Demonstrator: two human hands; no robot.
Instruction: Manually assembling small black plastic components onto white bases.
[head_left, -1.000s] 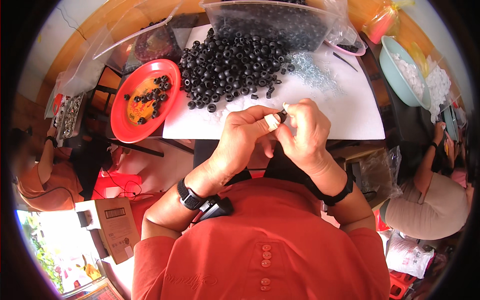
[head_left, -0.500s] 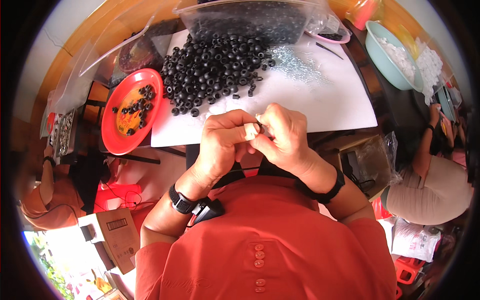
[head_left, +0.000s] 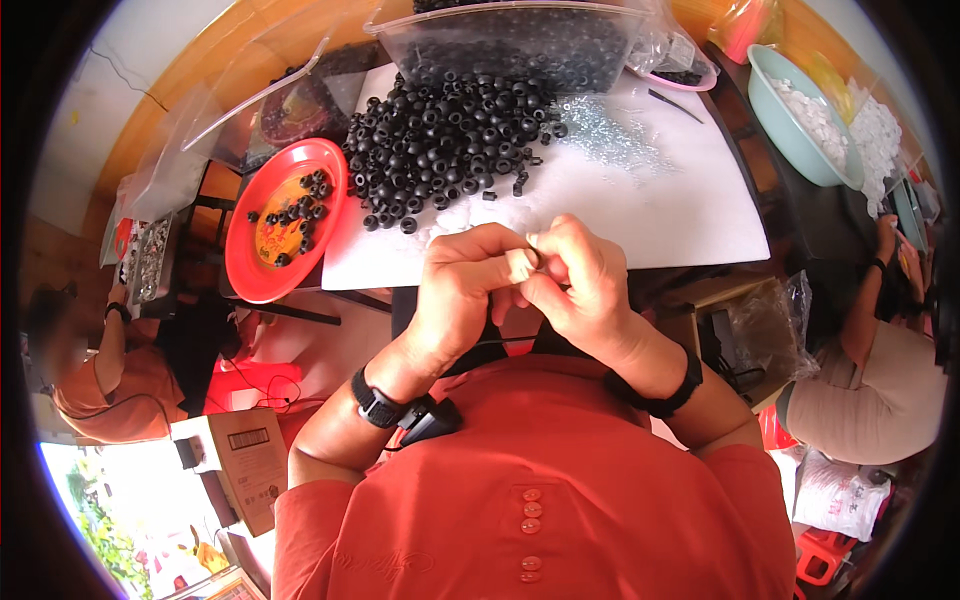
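Note:
Just past the near edge of the white board, my two hands meet fingertip to fingertip. My left hand is closed, its thumb and forefinger pinching a small black piece that is mostly hidden. From the other side, the thumb and bent fingers of my right hand close on the same piece. Beyond the hands, a big heap of black round beads with wide holes covers the board's left part. Right of the heap lie scattered tiny clear pieces.
At the left stands a red plate with several black beads. A clear plastic bin of dark pieces sits behind the heap. On the right are a pale green basin of white pieces and an open cardboard box. People sit on both sides.
The whole view has shifted slightly, so the scene sits further right. My hands stay together at the same spot, with the right fingers curled a little differently around the small piece.

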